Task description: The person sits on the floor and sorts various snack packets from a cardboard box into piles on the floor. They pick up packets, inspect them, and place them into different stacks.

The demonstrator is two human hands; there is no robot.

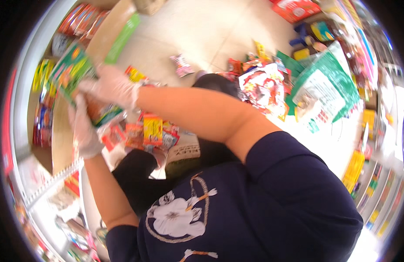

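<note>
Both my hands wear thin, see-through gloves. They meet at a green snack packet (71, 65) with orange and yellow print, beside a cardboard box on the shelf at the left. My right hand (114, 85) has its fingers closed on the packet's near side. Below it, my left hand (85, 131) points upward, its fingers against the packet's lower edge. Under my right wrist lies another green-edged packet (110, 115), partly hidden. A pile of small red and yellow snack packets (151, 129) rests by my knees.
The cardboard box (64, 131) holds several upright packets (45, 118). Red packets (81, 22) fill a box behind it. On the pale floor (184, 26) lie a pink packet (182, 65), a heap of shiny wrappers (265, 87) and a large green bag (326, 87). Shelves (379, 192) line the right.
</note>
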